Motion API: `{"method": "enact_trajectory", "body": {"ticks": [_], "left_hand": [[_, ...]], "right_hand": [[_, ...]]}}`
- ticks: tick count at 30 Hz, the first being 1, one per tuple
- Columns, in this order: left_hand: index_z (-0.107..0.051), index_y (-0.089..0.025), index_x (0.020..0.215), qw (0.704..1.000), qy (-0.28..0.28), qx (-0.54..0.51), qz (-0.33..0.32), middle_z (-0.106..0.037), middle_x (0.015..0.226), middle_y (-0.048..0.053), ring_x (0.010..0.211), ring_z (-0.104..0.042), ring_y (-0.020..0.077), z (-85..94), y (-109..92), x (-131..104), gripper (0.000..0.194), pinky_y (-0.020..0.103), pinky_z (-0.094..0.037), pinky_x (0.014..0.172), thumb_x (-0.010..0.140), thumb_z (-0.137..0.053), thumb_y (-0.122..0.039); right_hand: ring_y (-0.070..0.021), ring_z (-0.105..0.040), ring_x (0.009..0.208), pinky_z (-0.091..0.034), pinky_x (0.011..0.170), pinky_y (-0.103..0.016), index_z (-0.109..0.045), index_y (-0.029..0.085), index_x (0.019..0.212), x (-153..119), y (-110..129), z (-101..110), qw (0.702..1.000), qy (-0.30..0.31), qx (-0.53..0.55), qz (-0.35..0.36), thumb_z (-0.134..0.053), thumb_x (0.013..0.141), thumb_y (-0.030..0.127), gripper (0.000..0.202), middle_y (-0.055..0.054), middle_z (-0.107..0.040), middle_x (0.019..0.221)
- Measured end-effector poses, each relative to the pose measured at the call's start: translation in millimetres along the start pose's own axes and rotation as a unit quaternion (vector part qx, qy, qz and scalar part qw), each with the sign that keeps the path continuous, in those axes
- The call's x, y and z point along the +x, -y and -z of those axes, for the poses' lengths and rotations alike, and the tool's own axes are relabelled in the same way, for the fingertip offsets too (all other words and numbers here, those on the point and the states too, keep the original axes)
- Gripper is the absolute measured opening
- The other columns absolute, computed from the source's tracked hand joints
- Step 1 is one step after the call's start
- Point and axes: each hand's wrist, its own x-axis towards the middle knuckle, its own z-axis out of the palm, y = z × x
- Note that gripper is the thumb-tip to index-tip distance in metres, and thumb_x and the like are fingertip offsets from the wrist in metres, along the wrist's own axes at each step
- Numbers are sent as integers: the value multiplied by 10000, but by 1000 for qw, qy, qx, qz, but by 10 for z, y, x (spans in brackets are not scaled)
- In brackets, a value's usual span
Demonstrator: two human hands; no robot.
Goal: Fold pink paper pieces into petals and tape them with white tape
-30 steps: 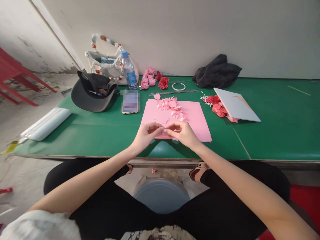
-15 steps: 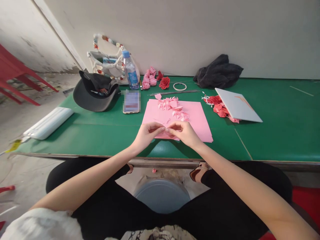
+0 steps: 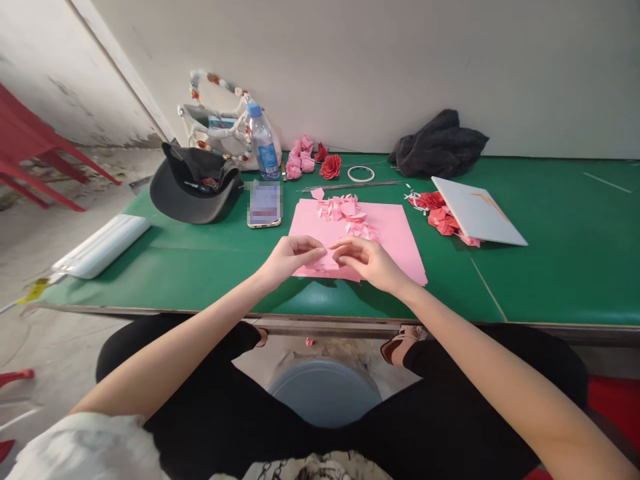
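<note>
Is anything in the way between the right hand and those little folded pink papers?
No, nothing that I can see. The little folded pink papers lie just beyond the right hand, on the pink sheets. The thin sticks are farther back, behind the papers, not in between.

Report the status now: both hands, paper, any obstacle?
Left hand and right hand close together over pink sheets. Small pink paper between them. Folded pink pieces just beyond, seemingly not blocking.
</note>
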Motion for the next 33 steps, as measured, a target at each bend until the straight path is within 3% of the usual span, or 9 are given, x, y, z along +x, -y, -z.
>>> {"method": "enact_trajectory", "body": {"ticks": [4, 9, 13, 17, 22, 28, 33], "left_hand": [[-675, -121, 790, 991, 100, -59, 60, -660, 680, 25, 561, -570, 104, 22, -81, -30, 250, 234, -468, 544, 723, -755, -349], [-627, -167, 913, 986, 113, -108, 58, -615, 651, -21, 523, -547, 85, -3, -100, -57, 263, 179, -419, 438, 735, -755, -313], [-594, -167, 886, 983, 134, -112, 56, -617, 654, -9, 546, -584, 108, -17, -96, -59, 285, 175, -385, 405, 720, -766, -323], [-600, -155, 819, 984, 122, -109, 70, -642, 668, 12, 542, -591, 112, -30, -83, -66, 290, 185, -387, 414, 702, -772, -357], [-636, -144, 796, 988, 100, -88, 80, -634, 710, 14, 567, -582, 100, -30, -66, -61, 272, 185, -414, 441, 679, -790, -336], [-631, -150, 863, 991, 73, -75, 87, -678, 750, 33, 632, -632, 113, -38, -91, -72, 260, 191, -462, 519, 728, -759, -331], [-648, -159, 907, 981, 14, -156, 114, -691, 830, 26, 691, -647, 102, -26, -63, -61, 277, 242, -529, 697, 696, -789, -271]], "right_hand": [[-151, -668, 866, -561, 852, -356, -662, 227, 947, -15, 80, 26, 998, 45, 23, 35, -647, 829, 263, 125, -13, -672, 912], [-135, -670, 837, -566, 825, -338, -619, 254, 1015, -40, 160, 19, 995, 81, 38, 37, -723, 779, 250, 258, 11, -667, 924], [-147, -688, 799, -576, 798, -349, -641, 236, 944, -64, 196, -12, 994, 94, 56, 29, -719, 783, 269, 182, 11, -683, 855], [-153, -696, 732, -582, 767, -359, -668, 230, 925, -77, 220, -38, 991, 109, 77, 7, -704, 792, 284, 148, 8, -706, 818], [-177, -691, 795, -567, 797, -357, -728, 215, 822, -56, 154, -24, 994, 104, 14, 5, -721, 764, 303, 105, -16, -729, 810], [-168, -685, 814, -544, 838, -345, -732, 231, 766, -42, 73, -55, 998, 54, -9, 29, -730, 753, 260, 32, 2, -727, 789], [-159, -677, 768, -556, 777, -323, -706, 207, 741, -17, 66, -48, 1000, 4, 1, 17, -727, 750, 305, 101, -9, -696, 798]]}}
